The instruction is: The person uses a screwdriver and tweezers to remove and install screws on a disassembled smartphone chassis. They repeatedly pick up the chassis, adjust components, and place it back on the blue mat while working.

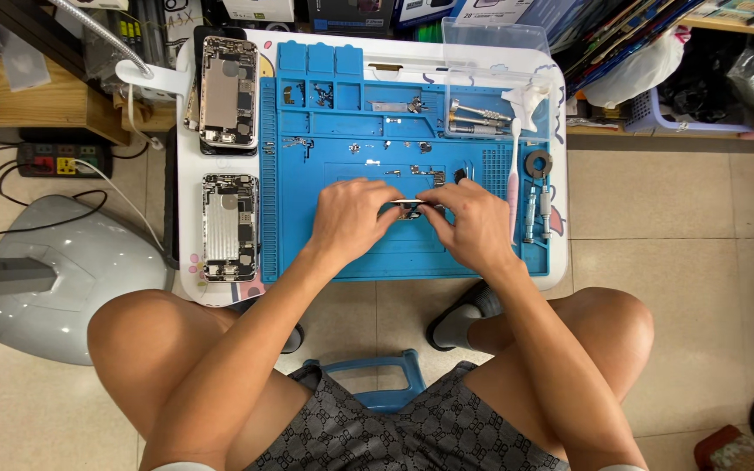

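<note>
Nearest: bare knees, patterned shorts, the blue stool [368,384] underfoot. Above them, both forearms reaching onto the blue work mat [325,253] atop the small white table [187,218]. Left hand [348,220] and right hand [473,225] meeting at mat centre, fingertips of both pinched shut on a small metal phone part [410,208], held just over the mat, mostly hidden between the fingers. To do this well, probably: wrists resting on the mat, light even pressure, part kept low so anything dropped lands on the mat. Left of the hands, off the mat, two opened phone housings: near one [229,227], far one [228,92]. Right of the hands, a white brush [513,174], a dark ring [538,163] and slim drivers [538,214] along the mat edge. Beyond the hands, loose screws and brackets [390,148] scattered over the mat. Farthest, a clear plastic box [482,96] holding metal tools, then shelves of packaging
</note>
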